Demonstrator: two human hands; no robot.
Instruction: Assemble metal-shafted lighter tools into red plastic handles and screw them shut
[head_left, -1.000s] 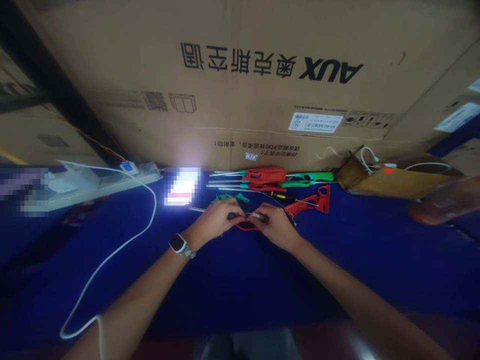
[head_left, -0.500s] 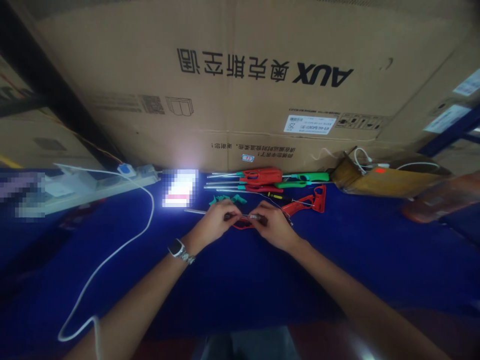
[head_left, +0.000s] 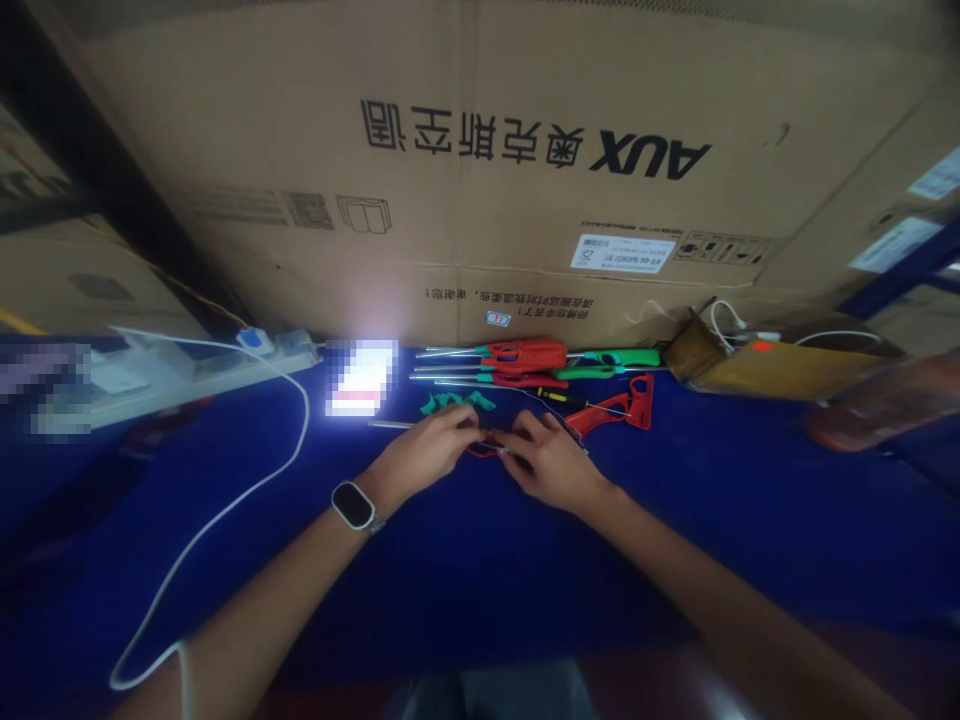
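Note:
My left hand (head_left: pixel 439 445) is closed over a stick lighter, whose metal tube (head_left: pixel 390 425) sticks out to the left. Between my two hands shows the lighter's red handle part (head_left: pixel 484 449), mostly covered by fingers. My right hand (head_left: pixel 553 462) is bent over the right end of that part, thumb and fingertips together; what they pinch is too small to make out. Just behind my left hand lie small teal pieces (head_left: pixel 457 402). A black and yellow screwdriver (head_left: pixel 555 396) and an opened red handle shell (head_left: pixel 611 412) lie beyond my right hand.
Several red lighters (head_left: pixel 525 355) and green lighters (head_left: pixel 615 358) lie along the back, before a large cardboard box (head_left: pixel 480 220). A bright blurred-out panel (head_left: pixel 364 378) and a power strip (head_left: pixel 289 352) with a white cable (head_left: pixel 247 490) are left. An opened brown carton (head_left: pixel 780 368) stands right.
The small clear, silvery piece in my right fingertips has gone out of sight. My right fingers have shifted and spread slightly over the lighter. My left wrist has turned, showing the watch face.

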